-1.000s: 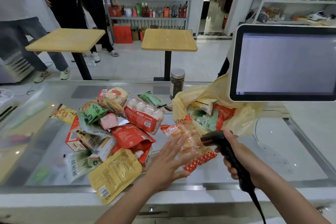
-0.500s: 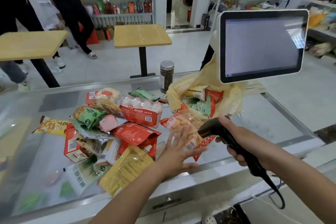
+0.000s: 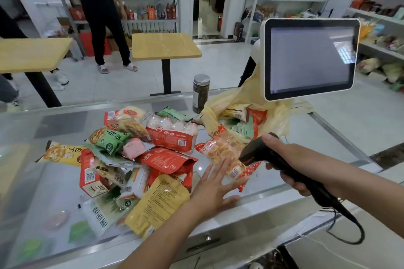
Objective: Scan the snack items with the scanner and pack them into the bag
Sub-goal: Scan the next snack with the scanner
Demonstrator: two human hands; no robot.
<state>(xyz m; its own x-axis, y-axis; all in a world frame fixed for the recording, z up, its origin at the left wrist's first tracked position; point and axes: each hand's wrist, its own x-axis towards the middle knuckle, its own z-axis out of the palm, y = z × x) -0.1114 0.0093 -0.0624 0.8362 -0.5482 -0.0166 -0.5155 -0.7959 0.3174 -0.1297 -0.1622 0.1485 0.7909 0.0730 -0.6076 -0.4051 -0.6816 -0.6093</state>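
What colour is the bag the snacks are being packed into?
Pale translucent yellow; the bag shows best in the head view, below the screen.

The right hand point(image 3: 290, 164) grips the black scanner point(image 3: 273, 159), its head pointing at a clear snack packet point(image 3: 223, 150) with red ends. The left hand point(image 3: 215, 185) lies spread with fingers flat on that packet's near end. The packet lies on the glass table point(image 3: 43, 181), between a heap of snacks point(image 3: 140, 159) and the yellow bag point(image 3: 271, 116), which holds several packs beneath a screen point(image 3: 310, 59).
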